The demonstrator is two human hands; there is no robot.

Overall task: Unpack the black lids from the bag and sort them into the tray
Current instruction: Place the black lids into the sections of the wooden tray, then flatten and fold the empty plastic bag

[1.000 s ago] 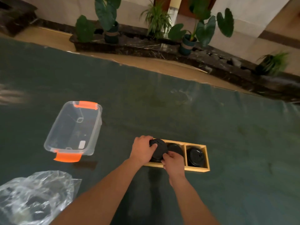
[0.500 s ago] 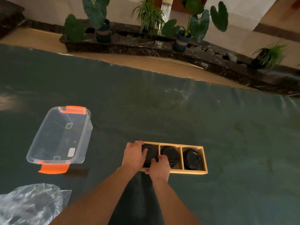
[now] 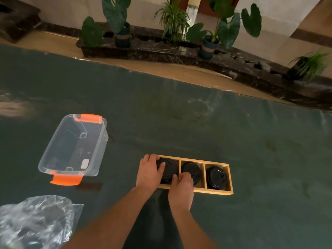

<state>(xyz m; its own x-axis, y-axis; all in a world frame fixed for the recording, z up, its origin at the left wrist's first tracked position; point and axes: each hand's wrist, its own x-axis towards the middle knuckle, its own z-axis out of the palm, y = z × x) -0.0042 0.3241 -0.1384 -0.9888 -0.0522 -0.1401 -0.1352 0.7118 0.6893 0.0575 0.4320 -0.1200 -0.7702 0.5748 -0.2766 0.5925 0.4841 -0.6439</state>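
Black lids [image 3: 215, 175] fill all three compartments of the wooden tray [image 3: 218, 191], which lies on the dark green surface [image 3: 179, 123]. Right compartment: one stack, untouched. Middle compartment: a stack [image 3: 190, 169] with the right hand [image 3: 181, 184] over its near-left edge. Left compartment: a stack [image 3: 168, 169] with both hands on it.

Left hand [image 3: 148, 172]: draped over the tray's left end, fingers curled onto the top of the left stack, thumb side toward the middle. Fingers bent and pressing on the lid, not wrapped around it. Right hand: fingers drawn together, tips pinched at the near rim between the left and middle stacks; whether they clamp a lid edge or only press, cannot tell.

Against half a second ago: both hands are at the same left end of the tray, the left one in much the same hold. The right hand sits slightly further right, now overlapping the divider and the middle stack's edge. A second ago a lid was tilted up between the hands; it now lies flat in the left compartment.

Clear plastic bin [image 3: 73, 146] with orange latches, well left of the tray. Crumpled clear bag [image 3: 34, 221] at the near left corner, dark shapes inside, blurred. Potted plants [image 3: 172, 17] line the far ledge.
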